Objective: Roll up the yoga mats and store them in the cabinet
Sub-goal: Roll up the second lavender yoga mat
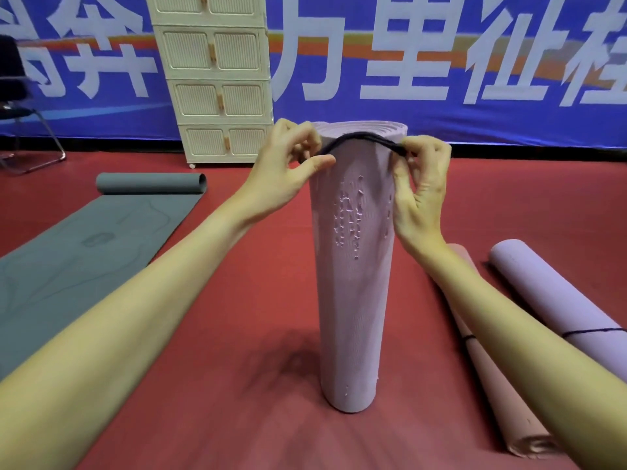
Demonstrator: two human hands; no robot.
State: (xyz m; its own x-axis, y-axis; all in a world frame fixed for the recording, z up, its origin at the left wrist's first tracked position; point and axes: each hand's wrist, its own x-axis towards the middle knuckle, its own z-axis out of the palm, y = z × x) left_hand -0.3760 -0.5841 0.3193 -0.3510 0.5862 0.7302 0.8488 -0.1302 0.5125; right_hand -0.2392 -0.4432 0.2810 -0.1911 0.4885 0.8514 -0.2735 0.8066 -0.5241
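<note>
Your left hand and right hand each pinch the black elastic band, stretched across the top of the rolled pale-purple mat. That mat stands upright on the red floor, mid-floor, in front of the closed cream cabinet. A grey mat lies half-unrolled toward the floor's left edge.

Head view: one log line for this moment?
phase: banding | mat: pink rolled mat upright | left hand, right hand: stretching black band over top

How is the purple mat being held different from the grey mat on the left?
The purple mat is fully rolled and stands upright on the red floor; the grey mat lies mostly unrolled, only its far end curled. Both hands, left hand and right hand, stretch a black band over the purple mat's top; nothing touches the grey mat.
</note>
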